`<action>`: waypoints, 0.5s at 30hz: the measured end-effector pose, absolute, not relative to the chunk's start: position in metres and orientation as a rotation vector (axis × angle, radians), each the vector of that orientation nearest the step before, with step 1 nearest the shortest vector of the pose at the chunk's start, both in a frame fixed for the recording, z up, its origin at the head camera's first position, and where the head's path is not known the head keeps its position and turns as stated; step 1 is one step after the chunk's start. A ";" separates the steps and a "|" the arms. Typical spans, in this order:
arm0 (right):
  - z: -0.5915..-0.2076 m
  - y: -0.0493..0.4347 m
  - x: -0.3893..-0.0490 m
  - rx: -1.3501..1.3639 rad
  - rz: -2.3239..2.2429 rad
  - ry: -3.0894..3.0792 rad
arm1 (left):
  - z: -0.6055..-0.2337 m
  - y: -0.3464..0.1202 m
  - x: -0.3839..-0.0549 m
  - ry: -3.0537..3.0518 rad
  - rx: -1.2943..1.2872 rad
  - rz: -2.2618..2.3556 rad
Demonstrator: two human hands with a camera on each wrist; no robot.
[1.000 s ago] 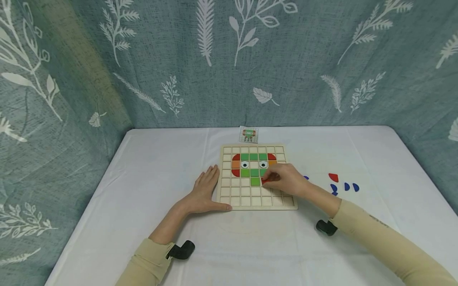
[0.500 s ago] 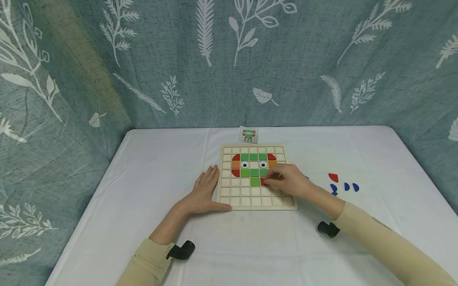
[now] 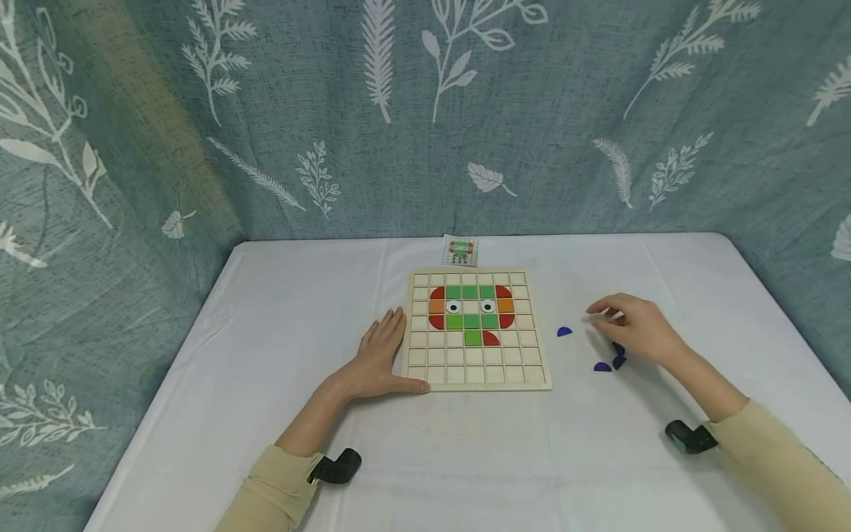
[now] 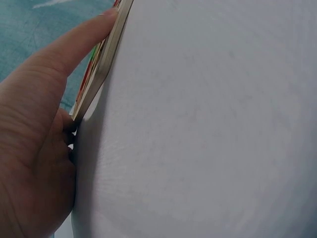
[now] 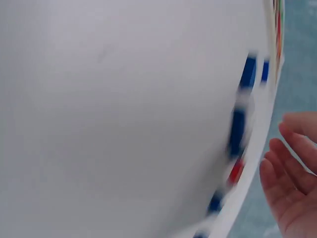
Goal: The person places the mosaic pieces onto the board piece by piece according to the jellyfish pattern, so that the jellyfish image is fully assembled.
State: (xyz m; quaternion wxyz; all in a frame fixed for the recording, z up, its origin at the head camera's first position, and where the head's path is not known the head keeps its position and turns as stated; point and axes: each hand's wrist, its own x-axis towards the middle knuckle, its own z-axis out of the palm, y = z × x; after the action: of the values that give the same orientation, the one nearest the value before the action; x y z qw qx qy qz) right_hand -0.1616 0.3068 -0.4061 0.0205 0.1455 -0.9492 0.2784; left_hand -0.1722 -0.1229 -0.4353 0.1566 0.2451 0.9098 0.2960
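Note:
My left hand [image 3: 379,358] lies spread at the left side of a wooden grid board [image 3: 445,375], its thumb at the front edge. Several red, green and orange pieces and two eye tiles form a shape on the board. Below that shape, a red quarter-round piece [image 3: 490,338] sits right of a green square [image 3: 473,338]. My right hand [image 3: 634,325] is off the board, above the loose pieces, fingers loosely bent with nothing between them. Under it, the right wrist view shows a blurred red piece [image 5: 237,171] among blue ones; the head view hides it.
Blue half-round pieces lie right of the board, one [image 3: 564,332] close to it and another [image 3: 602,366] nearer the front. Behind the board is a small picture card [image 3: 460,251]. A patterned curtain [image 3: 399,185] hangs behind the white table [image 3: 465,458].
My right hand has let go of the red quarter-round piece on the board and moved right, over the loose pieces. The left hand has stayed in place.

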 end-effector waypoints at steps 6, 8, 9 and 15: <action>-0.408 0.343 -0.155 0.305 0.877 -3.076 | -0.435 -0.123 -0.172 2.613 0.694 0.835; -0.409 0.347 -0.155 0.282 0.894 -3.102 | -0.436 -0.123 -0.172 2.615 0.695 0.834; -0.409 0.348 -0.156 0.275 0.901 -3.111 | -0.437 -0.123 -0.173 2.616 0.696 0.832; -0.405 0.347 -0.157 0.312 0.907 -3.145 | -0.438 -0.123 -0.173 2.612 0.698 0.829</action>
State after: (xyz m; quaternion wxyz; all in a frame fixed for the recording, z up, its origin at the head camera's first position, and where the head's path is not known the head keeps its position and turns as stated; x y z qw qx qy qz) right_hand -0.1572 0.3466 -0.4051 -0.0731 0.0945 -0.9540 0.2751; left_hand -0.1734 -0.1226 -0.4377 0.1561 0.2439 0.9123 0.2896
